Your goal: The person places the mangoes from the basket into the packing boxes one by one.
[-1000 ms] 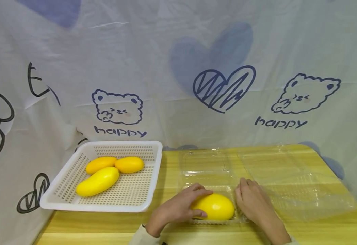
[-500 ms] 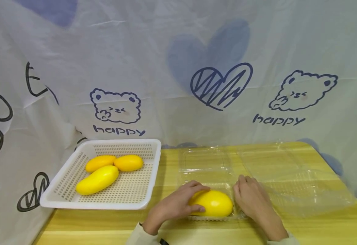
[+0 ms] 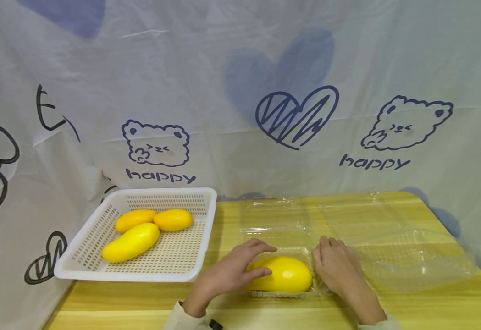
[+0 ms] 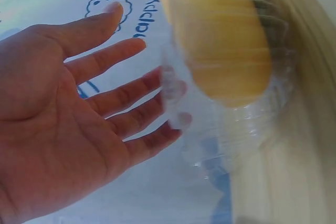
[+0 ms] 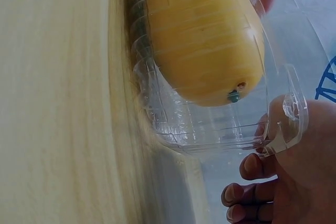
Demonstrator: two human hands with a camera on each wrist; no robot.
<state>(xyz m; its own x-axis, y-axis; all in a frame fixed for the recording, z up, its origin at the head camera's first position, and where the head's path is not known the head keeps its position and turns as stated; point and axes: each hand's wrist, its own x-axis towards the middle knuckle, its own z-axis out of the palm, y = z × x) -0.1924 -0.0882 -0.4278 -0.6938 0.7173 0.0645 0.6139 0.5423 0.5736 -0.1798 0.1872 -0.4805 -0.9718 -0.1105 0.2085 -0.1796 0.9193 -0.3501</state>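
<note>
A yellow mango [image 3: 287, 275] lies lengthwise in an opened clear plastic clamshell box [image 3: 276, 294] at the front of the table. My left hand [image 3: 234, 270] is at the mango's left end, thumb and fingers spread apart. In the left wrist view the left palm [image 4: 63, 124] faces the box and holds nothing, the fingertips near the box's rim. My right hand [image 3: 339, 268] stays at the box's right end with its fingers bent. The right wrist view shows the right fingers [image 5: 252, 166] curled by the box's corner, partly behind the clear plastic; the thumb is hidden.
A white perforated basket [image 3: 129, 277] with 3 yellow mangoes [image 3: 131, 243] stands to the left. The box's raised lid [image 3: 275, 217] lies open behind it. More clear plastic boxes [image 3: 413, 261] lie on the right of the wooden table [image 3: 112, 302]. A printed cloth [image 3: 240, 174] hangs behind.
My left hand has let go of the mango and drawn slightly left, its fingers spreading. The right hand keeps its place at the box's right end.
</note>
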